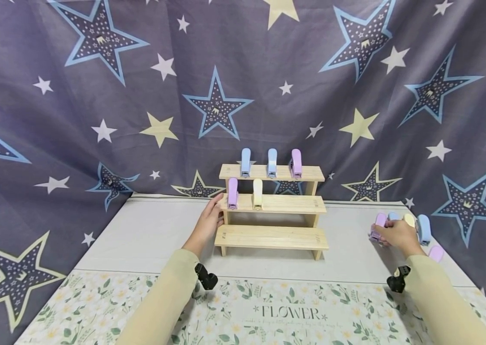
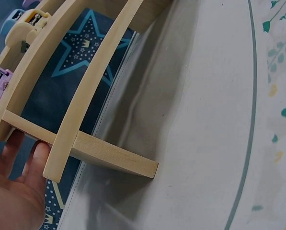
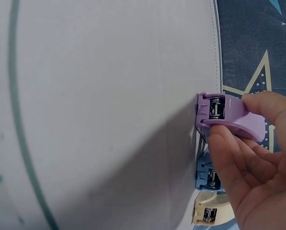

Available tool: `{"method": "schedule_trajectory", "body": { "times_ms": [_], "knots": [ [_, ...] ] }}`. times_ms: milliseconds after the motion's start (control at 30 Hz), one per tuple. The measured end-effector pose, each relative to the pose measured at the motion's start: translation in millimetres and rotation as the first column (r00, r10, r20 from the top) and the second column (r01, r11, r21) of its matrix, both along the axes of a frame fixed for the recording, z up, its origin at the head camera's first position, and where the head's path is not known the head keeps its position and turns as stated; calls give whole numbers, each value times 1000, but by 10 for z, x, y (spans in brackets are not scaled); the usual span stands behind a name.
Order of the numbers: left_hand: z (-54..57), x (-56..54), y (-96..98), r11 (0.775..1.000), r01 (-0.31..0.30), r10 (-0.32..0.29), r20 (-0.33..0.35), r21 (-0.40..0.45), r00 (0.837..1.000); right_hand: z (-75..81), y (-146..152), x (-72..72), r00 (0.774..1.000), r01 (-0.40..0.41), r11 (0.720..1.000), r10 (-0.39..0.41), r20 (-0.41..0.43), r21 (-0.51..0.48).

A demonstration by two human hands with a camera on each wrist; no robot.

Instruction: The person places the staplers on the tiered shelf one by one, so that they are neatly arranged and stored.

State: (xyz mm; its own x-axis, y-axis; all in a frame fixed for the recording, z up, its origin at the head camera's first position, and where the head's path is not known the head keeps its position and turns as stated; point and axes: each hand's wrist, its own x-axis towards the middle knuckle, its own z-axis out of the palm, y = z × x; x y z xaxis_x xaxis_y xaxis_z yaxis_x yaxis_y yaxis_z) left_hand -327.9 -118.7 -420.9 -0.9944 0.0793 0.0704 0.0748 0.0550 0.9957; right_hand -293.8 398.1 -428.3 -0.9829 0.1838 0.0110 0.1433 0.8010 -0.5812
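Observation:
At the right of the table my right hand (image 1: 399, 235) pinches a purple stapler (image 3: 236, 115) between thumb and fingers. The stapler stands at the near end of a small group, beside a blue stapler (image 3: 209, 176) and a cream stapler (image 3: 212, 210). My left hand (image 1: 208, 223) grips the left end of a three-tier wooden shelf (image 1: 271, 237), around the middle tier. On the top tier stand two blue staplers (image 1: 246, 162) and a purple one (image 1: 296, 163). The middle tier bears a purple stapler (image 1: 233, 192) and a cream stapler (image 1: 258, 193). The bottom tier is bare.
Another blue stapler (image 1: 424, 230) stands right of my right hand, and a purple object (image 1: 436, 253), partly hidden, lies near the sleeve. A starry curtain (image 1: 286, 120) hangs behind the table. A floral cloth (image 1: 295, 311) covers the front.

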Motion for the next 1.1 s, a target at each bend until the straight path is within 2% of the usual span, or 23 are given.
{"method": "schedule_trajectory", "body": {
  "times_ms": [67, 300, 467, 633, 867, 1100],
  "knots": [
    [41, 16, -2, 1000, 10, -11, 7, 7, 1000, -6, 4, -5, 1000, -2, 1000, 2, 0, 8],
    [257, 206, 21, 1000, 25, -25, 2, -4, 1000, -15, 1, 5, 1000, -24, 1000, 24, -4, 16],
    [285, 239, 31, 1000, 24, -24, 2, -3, 1000, 21, -55, 25, 998, -40, 999, 40, -39, 1],
    [281, 231, 28, 1000, 25, -25, 5, -5, 1000, 103, -147, 20, 990, -64, 997, 70, -122, 46],
    [269, 217, 30, 1000, 23, -23, 4, -17, 1000, 329, -361, 27, 971, -101, 995, 102, -217, 13],
    [50, 25, 0, 1000, 16, -17, 8, 14, 1000, 627, -667, 86, 937, -135, 991, 127, -326, -2]
  ]
}}
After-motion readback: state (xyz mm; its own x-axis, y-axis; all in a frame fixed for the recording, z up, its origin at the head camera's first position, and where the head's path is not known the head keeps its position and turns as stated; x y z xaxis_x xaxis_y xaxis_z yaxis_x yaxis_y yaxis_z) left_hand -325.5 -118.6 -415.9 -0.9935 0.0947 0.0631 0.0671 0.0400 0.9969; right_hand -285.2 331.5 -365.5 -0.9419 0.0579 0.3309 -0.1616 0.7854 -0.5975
